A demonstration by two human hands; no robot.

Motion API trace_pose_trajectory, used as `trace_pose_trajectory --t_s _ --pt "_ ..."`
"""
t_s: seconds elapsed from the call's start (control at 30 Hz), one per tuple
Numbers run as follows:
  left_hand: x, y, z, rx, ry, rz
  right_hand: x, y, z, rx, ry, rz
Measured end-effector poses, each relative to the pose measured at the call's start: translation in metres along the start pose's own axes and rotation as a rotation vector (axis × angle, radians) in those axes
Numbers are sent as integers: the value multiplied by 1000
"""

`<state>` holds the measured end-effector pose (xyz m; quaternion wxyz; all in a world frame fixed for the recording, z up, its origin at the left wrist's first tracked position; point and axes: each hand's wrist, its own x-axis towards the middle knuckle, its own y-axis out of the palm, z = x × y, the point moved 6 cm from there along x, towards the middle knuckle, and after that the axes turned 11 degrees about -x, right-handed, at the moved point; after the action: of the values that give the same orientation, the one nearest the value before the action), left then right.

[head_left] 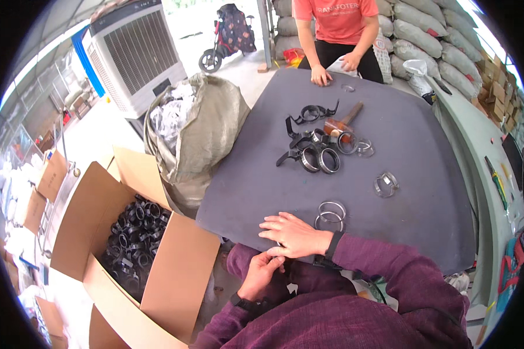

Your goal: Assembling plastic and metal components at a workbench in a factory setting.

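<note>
My right hand lies palm down at the table's near edge with its fingers stretched out. Just below it, my left hand has its fingers pinched together; whatever they hold, if anything, is hidden. Two thin metal rings lie overlapping on the grey table, beyond my right wrist. Farther right sits a wider metal ring. Toward the middle, several black ring clamps with arms form a loose group. Against them rests a mallet with an orange-brown head and a wooden handle.
An open cardboard box full of black rings stands left of the table. Behind it is a large woven sack of plastic bags, then an air cooler. Across the table, a person in a red shirt has a hand on its far edge.
</note>
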<state>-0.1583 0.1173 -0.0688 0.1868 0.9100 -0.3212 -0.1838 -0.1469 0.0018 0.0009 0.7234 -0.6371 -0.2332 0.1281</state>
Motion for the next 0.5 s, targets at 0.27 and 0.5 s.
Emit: trace_pose_trajectory --t_s 0.27,0.5 --pt "8 -2 -57 -181 189 -23 -13 -65 -40 467 -69 -36" --pt "59 3 -73 662 626 -291 2 -109 -185 335 609 -501"
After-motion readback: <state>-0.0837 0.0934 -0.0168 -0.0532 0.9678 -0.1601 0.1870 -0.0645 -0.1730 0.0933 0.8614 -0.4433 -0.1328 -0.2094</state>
